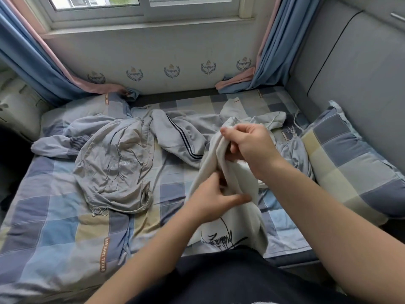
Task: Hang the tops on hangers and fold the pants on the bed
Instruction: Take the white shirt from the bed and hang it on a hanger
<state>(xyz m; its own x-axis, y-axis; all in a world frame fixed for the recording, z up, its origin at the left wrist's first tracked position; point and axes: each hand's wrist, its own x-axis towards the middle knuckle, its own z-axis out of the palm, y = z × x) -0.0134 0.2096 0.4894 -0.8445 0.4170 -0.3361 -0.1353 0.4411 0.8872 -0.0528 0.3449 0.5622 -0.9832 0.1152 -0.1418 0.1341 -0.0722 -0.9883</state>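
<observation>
Checked bed (54,227) under a window: both hands, left (213,199) and right (249,148), pinch a white top (245,183), seemingly sorting it out; it needs a hanger next, none visible.

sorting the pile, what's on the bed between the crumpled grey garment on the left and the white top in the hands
In the head view, grey pants with dark side stripes lie between the crumpled grey garment and the white top, on the checked bedding.

- Single head view, worn camera; looks forward and down across bed (65,216) toward window (144,9).
- Close range: both forearms enter from bottom edge.
- Wide-angle; edges bowed.
</observation>
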